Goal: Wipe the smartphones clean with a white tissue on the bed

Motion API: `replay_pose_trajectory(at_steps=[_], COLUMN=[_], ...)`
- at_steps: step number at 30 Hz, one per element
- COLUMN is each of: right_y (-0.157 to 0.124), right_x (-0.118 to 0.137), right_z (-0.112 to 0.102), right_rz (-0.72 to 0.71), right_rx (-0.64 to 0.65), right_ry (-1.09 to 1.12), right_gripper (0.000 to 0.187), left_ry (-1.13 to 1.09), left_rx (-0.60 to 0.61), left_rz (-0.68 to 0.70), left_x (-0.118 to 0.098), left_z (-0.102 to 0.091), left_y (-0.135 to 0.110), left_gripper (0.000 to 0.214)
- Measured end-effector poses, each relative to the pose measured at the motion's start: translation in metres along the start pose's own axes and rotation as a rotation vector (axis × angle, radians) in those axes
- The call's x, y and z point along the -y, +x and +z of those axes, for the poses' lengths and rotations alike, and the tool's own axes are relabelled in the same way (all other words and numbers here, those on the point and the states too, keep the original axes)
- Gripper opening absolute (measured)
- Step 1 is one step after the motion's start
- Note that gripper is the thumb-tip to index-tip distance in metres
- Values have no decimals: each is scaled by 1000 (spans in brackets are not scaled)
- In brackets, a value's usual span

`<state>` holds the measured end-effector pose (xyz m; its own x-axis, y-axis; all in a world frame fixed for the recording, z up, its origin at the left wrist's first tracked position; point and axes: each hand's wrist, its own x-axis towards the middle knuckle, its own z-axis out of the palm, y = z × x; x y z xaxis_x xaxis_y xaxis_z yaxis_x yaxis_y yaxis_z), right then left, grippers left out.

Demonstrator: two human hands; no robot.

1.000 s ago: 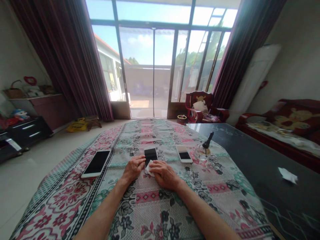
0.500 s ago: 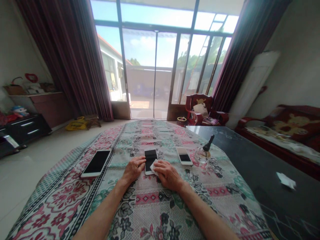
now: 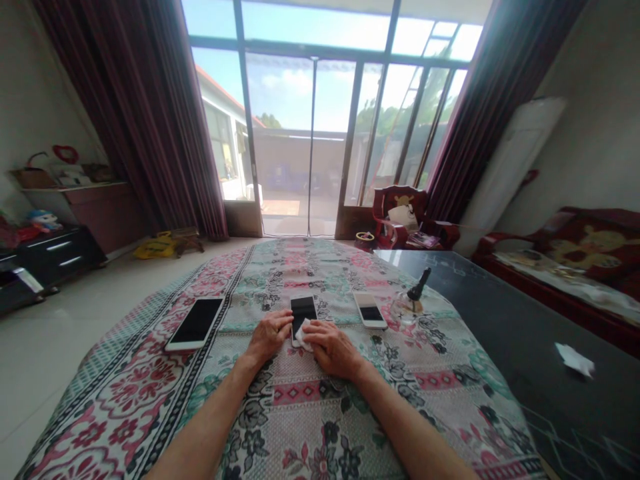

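Observation:
In the middle of the patterned cloth lies a white-framed smartphone (image 3: 303,308) with a dark screen. My left hand (image 3: 271,333) is closed at its left edge, fingertips against the frame. A crumpled white tissue (image 3: 303,335) is pressed on the lower part of the screen under the fingers of my right hand (image 3: 334,345). Part of the tissue is hidden by those fingers. Farther left lies a white tablet (image 3: 196,323), its screen black. To the right rests another white smartphone (image 3: 371,311), and beside it stands a clear spray bottle (image 3: 409,311) with a black top.
The patterned cloth (image 3: 300,427) covers the table under my arms. A dark table (image 3: 480,313) adjoins on the right, with a crumpled white tissue (image 3: 575,361) on it. Beyond are a red wooden chair (image 3: 387,198), a wooden sofa (image 3: 565,230) and a glass door (image 3: 280,153).
My right hand has slid the tissue slightly left across the lower screen. The left hand stays at the phone's edge. The whole view has shifted a little.

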<state>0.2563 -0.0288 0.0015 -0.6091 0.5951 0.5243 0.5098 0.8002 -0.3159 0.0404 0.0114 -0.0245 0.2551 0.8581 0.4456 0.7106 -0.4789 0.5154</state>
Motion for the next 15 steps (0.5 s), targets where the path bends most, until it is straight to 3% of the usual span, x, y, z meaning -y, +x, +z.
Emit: replay_pose_trajectory(at_steps=[10, 15], right_y=[-14, -15], right_x=[-28, -30], right_z=[-9, -6], right_rz=[215, 233], right_rx=[-89, -73], right_ry=[-32, -45], right_gripper=[31, 30], left_ry=[-8, 43], left_rx=[29, 100], left_rz=[-27, -51], left_x=[-9, -16], left_z=[-6, -13], left_y=[-4, -11], left_gripper=[29, 73])
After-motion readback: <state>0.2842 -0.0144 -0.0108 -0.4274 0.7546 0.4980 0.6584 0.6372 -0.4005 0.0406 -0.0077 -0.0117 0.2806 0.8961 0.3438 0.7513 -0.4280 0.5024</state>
